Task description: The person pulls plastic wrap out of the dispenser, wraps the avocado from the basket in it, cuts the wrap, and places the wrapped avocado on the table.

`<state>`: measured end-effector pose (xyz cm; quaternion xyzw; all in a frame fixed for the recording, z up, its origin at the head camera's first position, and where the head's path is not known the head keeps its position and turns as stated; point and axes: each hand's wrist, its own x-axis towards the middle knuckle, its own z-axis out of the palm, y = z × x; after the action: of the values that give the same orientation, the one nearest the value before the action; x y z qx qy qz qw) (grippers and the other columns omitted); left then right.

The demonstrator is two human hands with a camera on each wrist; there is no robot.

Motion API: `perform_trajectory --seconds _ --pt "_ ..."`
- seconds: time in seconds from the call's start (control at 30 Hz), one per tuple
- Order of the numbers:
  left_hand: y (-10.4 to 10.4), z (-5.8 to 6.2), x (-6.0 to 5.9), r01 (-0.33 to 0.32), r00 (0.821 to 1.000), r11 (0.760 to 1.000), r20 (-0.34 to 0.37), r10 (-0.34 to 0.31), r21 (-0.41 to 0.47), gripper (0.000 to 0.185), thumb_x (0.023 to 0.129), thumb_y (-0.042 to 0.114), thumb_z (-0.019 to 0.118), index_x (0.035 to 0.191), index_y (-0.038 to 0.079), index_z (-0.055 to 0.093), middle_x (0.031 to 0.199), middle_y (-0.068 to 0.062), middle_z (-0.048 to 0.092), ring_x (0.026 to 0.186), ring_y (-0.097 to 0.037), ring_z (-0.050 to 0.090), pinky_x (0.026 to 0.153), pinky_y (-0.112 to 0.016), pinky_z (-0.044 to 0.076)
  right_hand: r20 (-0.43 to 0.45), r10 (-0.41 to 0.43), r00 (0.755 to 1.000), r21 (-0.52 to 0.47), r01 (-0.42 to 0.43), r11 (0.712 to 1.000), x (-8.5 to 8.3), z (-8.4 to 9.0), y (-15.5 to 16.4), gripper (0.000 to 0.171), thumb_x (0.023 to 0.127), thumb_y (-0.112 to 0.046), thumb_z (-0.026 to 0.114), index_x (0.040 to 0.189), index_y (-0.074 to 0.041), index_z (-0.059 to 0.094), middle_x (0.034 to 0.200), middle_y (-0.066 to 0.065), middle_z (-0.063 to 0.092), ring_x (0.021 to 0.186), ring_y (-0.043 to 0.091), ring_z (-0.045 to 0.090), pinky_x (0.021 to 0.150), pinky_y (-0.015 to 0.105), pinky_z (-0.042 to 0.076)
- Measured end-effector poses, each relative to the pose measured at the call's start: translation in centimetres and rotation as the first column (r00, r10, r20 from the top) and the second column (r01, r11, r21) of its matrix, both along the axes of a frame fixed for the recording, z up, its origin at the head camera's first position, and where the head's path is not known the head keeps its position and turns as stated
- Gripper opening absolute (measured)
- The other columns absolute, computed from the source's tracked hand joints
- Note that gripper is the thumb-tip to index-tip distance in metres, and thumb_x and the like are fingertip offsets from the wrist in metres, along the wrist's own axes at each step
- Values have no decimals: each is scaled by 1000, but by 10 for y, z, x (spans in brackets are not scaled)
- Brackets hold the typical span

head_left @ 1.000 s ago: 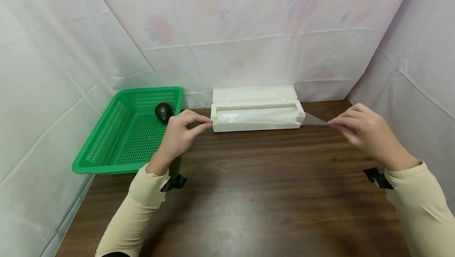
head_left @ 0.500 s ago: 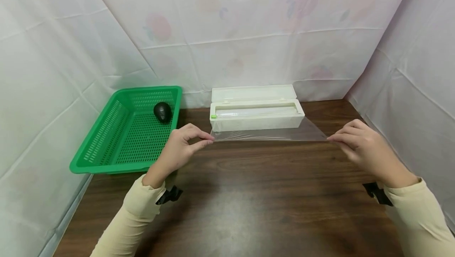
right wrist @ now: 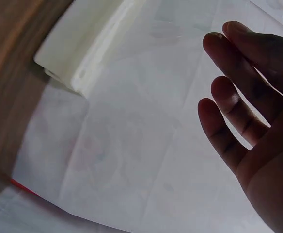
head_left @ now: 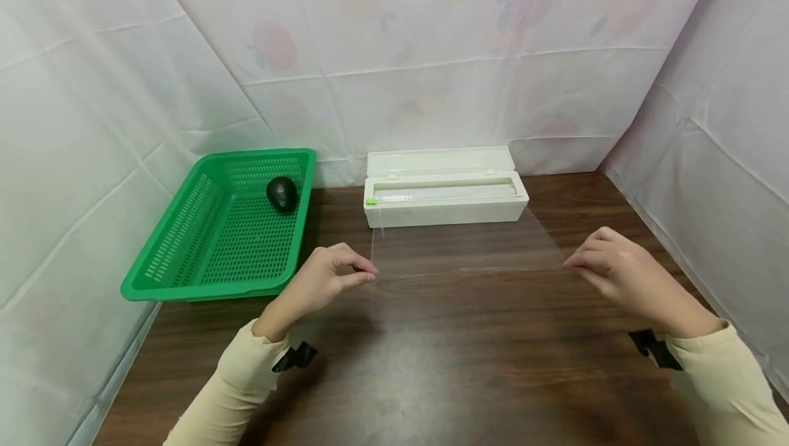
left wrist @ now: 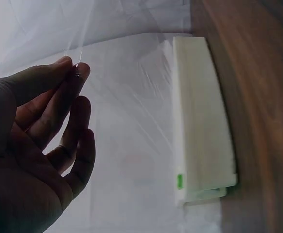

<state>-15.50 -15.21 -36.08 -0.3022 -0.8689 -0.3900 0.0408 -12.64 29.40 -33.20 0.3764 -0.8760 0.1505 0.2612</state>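
Clear plastic film (head_left: 462,249), pinched by both hands (head_left: 333,273) (head_left: 616,266), stretches farther from the oblong white box (head_left: 450,213), with a green slatted basket (head_left: 206,292) leftward, wood-grain worktop (head_left: 468,350) in front.

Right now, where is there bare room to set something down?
The widest patch is the near tabletop between the forearms, in front of the plastic wrap. The green basket has room on the avocado's near side. Crowded: between the left hand and right hand, back to the white wrap dispenser.
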Motion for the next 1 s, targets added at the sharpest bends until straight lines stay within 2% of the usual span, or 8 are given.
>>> perform_trajectory --seconds 0.03,0.07,0.13,0.3,0.43,0.63,0.8,1.0 --pt "0 -3 0 1 1000 1000 29 -1 -5 7 83 12 76 88 16 78 84 6 72 80 -4 61 66 -22 50 16 -7 1000 12 7 1000 1 -3 0 9 86 -15 74 77 -15 75 77 -9 67 78 8 52 67 16 42" --pt "0 -5 1 2 998 1000 59 -1 -10 7 83 12 76 88 17 78 84 7 72 81 -4 61 67 -23 51 32 -14 999 19 14 1000 2 -6 1 10 77 -6 80 78 -15 75 78 -9 67 78 8 52 67 15 42" --pt "0 -10 1 2 994 1000 109 0 -17 7 84 13 75 89 18 77 85 6 72 81 -4 61 68 -25 52 64 -23 998 26 21 999 3 -12 1 36 55 10 83 78 -16 75 78 -10 67 78 7 52 67 14 41" --pt "0 -19 2 5 984 999 177 2 -40 6 86 17 74 90 20 77 87 7 71 83 -4 62 72 -26 53 107 -37 994 22 35 999 6 -24 1 34 58 8 84 77 -19 75 77 -13 65 77 4 51 66 12 39" --pt "0 -26 3 14 983 998 183 -4 -54 6 86 16 74 89 18 77 88 7 73 84 -5 62 73 -25 52 155 -57 986 26 53 998 8 -35 -1 29 62 5 84 76 -20 76 77 -14 64 76 3 50 63 15 41" --pt "4 -44 0 54 982 993 187 -34 -105 5 86 16 74 87 14 78 85 7 73 81 -5 60 70 -22 49 221 -72 973 20 69 997 11 -56 -1 30 63 7 82 74 -19 76 74 -15 63 74 1 49 59 19 44" --pt "6 -56 -2 62 982 986 184 -33 -157 5 85 16 74 86 13 78 85 8 74 82 -7 62 73 -23 50 240 -70 968 34 64 997 9 -70 -1 27 64 7 82 74 -18 76 73 -14 64 73 1 48 58 19 42" --pt "8 -65 -1 71 980 980 197 -34 -184 4 84 14 74 86 13 78 86 6 75 82 -8 67 75 -22 52 236 -73 969 71 58 996 7 -77 -3 24 64 5 83 73 -17 75 71 -14 64 72 2 46 57 21 43"
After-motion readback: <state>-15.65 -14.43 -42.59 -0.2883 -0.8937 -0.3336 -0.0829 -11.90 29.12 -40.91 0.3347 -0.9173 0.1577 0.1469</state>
